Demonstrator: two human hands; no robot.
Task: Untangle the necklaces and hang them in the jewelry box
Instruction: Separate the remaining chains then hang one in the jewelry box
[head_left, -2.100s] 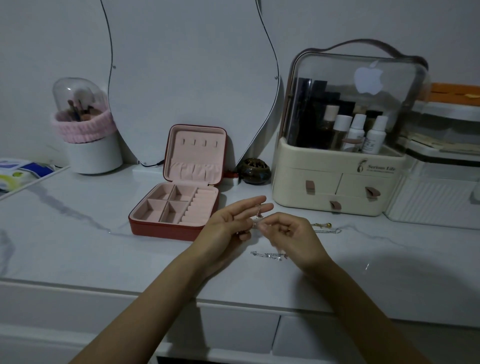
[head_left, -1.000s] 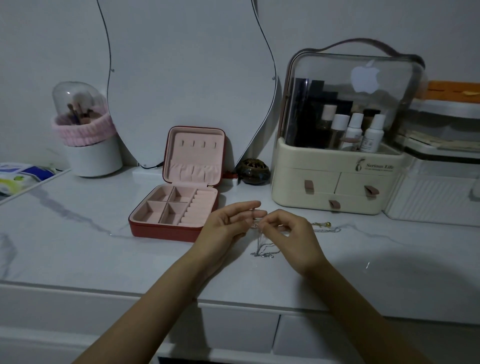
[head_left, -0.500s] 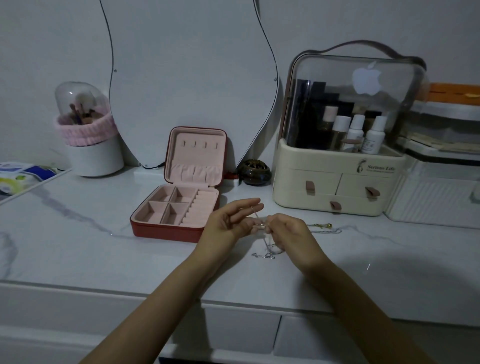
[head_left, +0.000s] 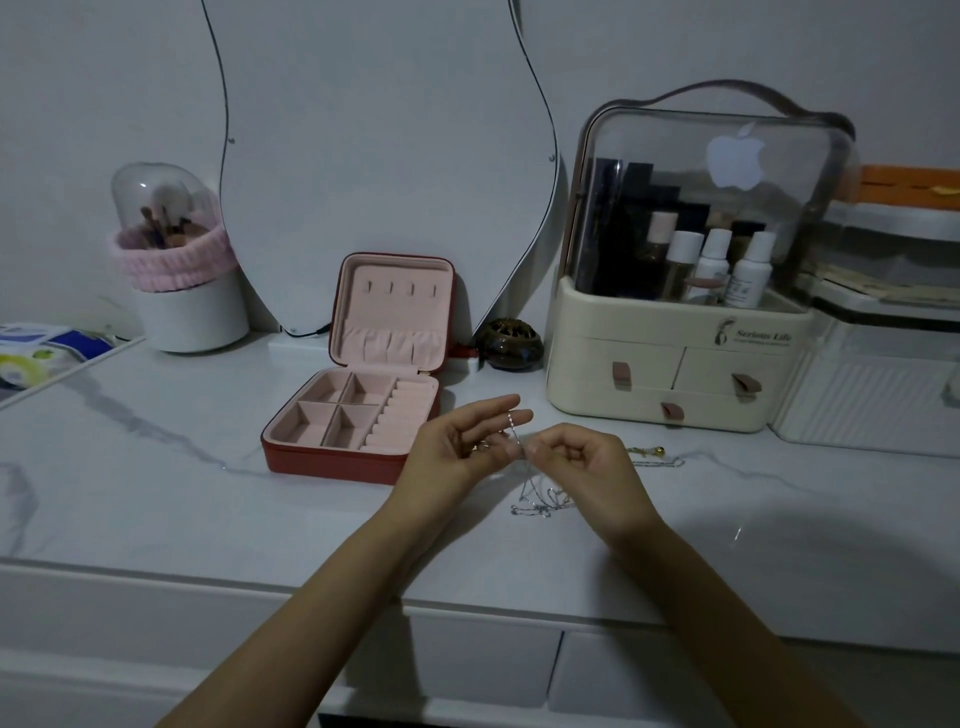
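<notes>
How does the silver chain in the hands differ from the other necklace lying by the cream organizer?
The silver chain is lifted, pinched between the left hand and right hand, its lower loops bunched on the marble top; the second necklace lies flat and untouched. The second necklace carries a gold-coloured piece; the silver chain shows none. Both are thin chains, outside the open jewelry box.

Counter: your white marble top.
Centre: open jewelry box.
Back left: brush holder.
Back right: cosmetics organizer, dark round pot beside it.
Right: gold necklace.
</notes>
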